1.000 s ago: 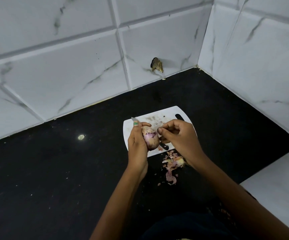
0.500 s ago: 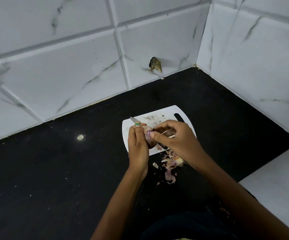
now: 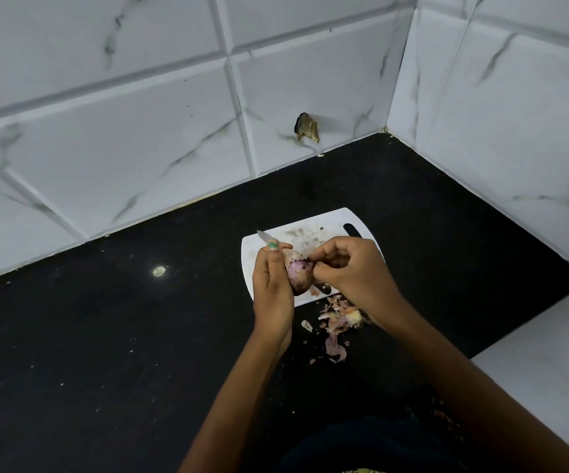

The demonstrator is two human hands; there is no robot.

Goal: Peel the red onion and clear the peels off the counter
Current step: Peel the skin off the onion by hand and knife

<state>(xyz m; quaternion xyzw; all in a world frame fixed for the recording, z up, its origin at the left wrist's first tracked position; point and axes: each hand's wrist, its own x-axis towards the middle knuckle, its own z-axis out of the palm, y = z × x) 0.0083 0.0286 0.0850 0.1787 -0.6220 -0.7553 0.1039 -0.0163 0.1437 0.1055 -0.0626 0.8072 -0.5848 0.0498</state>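
My left hand [image 3: 272, 285] grips a partly peeled red onion [image 3: 298, 273] above the near edge of a white cutting board [image 3: 313, 233]. Purple flesh shows on its side. The fingers of my right hand [image 3: 351, 271] pinch the skin at the onion's upper right. A knife lies under the hands: its blade tip [image 3: 263, 235] pokes out above my left hand and its dark handle [image 3: 324, 288] shows below the onion. Loose peels [image 3: 341, 315] are heaped on the black counter just in front of the board.
The black counter [image 3: 105, 336] runs left and toward me, with small crumbs on it. White marble-look tiled walls meet in a corner at the back right. A brown scrap [image 3: 307, 127] sticks to the back wall. A white surface [image 3: 549, 370] adjoins the counter at right.
My right hand pulled a strip of skin off the onion and returned to its top. A small peel piece now lies on the counter left of the heap. My left hand stayed put.
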